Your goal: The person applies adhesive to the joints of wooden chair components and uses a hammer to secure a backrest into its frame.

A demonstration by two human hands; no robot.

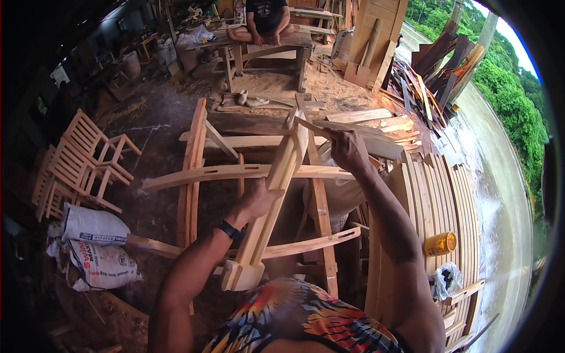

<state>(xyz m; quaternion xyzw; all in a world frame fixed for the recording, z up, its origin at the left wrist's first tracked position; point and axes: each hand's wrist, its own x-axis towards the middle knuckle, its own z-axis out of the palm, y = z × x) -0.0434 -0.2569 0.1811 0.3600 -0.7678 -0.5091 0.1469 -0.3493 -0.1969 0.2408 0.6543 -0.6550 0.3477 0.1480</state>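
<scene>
A long pale wooden beam [272, 220] with a wider block at its near end slants away from my body. It lies across two curved slotted wooden rails [235, 172]. Around the beam's middle, my left hand [257, 201] is closed, a dark band on its wrist. My right hand [349, 152] is closed on a thin brown flat strip [315, 127], whose tip meets the beam's far end. Whether that strip is a file or plain wood cannot be made out.
Reddish wooden trestle bars [193, 170] hold up the rails. Slatted chairs [88, 154] and filled sacks [101, 259] stand at left. Stacked boards [432, 203] bear a yellow jar [440, 243] at right. Beyond, a person [266, 20] sits on a wooden bench [268, 44].
</scene>
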